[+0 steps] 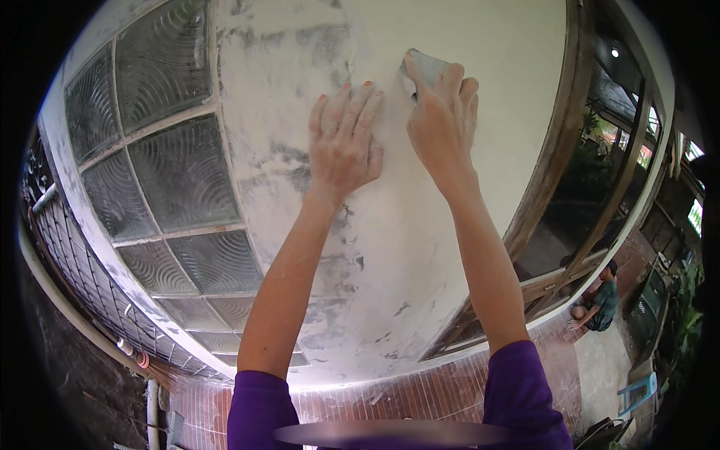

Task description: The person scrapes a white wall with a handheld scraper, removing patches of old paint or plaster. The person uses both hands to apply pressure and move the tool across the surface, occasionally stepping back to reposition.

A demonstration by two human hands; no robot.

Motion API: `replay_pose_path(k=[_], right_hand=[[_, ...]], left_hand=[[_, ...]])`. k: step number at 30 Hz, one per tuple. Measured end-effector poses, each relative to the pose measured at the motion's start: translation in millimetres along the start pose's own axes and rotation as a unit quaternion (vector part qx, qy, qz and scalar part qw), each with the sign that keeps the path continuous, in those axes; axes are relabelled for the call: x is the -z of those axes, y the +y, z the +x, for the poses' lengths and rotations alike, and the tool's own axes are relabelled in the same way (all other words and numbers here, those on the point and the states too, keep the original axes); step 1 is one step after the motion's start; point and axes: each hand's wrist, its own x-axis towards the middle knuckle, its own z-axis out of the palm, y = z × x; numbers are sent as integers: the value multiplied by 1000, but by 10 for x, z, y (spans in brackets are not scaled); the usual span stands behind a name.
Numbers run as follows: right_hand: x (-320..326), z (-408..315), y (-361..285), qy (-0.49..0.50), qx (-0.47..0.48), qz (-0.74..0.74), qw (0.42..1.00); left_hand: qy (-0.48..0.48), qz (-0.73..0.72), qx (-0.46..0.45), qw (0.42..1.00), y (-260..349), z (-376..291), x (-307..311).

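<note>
Both arms reach up against a patchy, whitish plastered wall (281, 124). My left hand (344, 138) lies on the wall with its fingers apart and holds nothing. Higher and to the right, my right hand (441, 118) presses a grey sheet (430, 68), apparently sandpaper, against a smoother cream part of the wall. Its index finger lies over the sheet, and the palm side is hidden. Pale dust coats the fingers of my left hand. Dark smudges and rough spots mark the plaster around and below it.
A panel of patterned glass blocks (180, 171) borders the wall on the left. To the right stands a wooden-framed glass door or window (554, 146). A person (603, 301) sits on the tiled floor (365, 402), near a blue plastic stool (638, 394). A broom (163, 372) leans at lower left.
</note>
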Motion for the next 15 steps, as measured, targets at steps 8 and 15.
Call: replay_pose_path(k=[8,15], right_hand=[[-59,38,5,-41,-25,-4,999],[-26,28,-12,-13,-30,8,999]], left_hand=[[-5,12,-2,1000,4,2,3],[-6,13,-4,1000,-5,-6,7]])
